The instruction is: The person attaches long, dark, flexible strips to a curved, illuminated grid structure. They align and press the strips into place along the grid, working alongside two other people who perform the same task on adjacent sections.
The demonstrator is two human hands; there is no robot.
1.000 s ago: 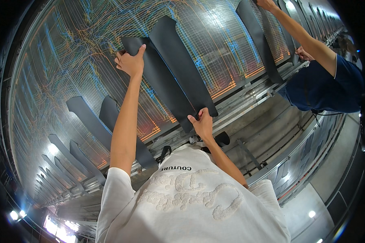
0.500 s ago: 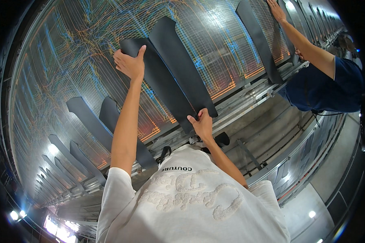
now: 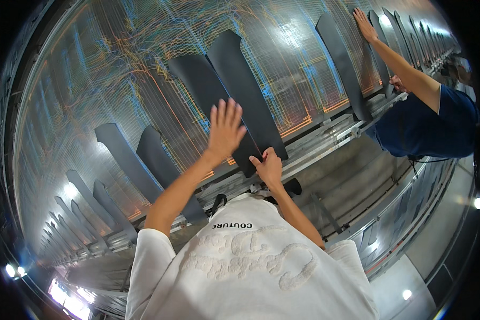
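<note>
**Left hand slid down the dark sheet**

Sliding down from the sheet's top edge, the left hand [image 3: 225, 129] had come to lie flat at mid-length on the dark sheet [image 3: 210, 101], fingers spread wide and gripping nothing. The right hand [image 3: 268, 167] had stayed at the sheet's lower end, its grip pinched closed on the bottom corner, just above the metal rail [image 3: 325, 141].

That sheet leaned as one of an overlapping pair against the wire mesh panel [image 3: 117, 69], beside its twin sheet [image 3: 245, 90], in a long row of like pairs. Doing this well seemed to call for an even, flat palm stroke along the length while the lower corner was kept taut, so that the sheet lay smooth against the mesh without creasing.

In texture the sheets looked matte, thin and flexible, long strips with angled tops, dark grey. Behind them the mesh was a fine grid, glossy under the lamps and threaded with orange and blue lines. To the right, a co-worker's hand [image 3: 365, 24] pressed on another sheet [image 3: 341, 58] further along the row.
</note>
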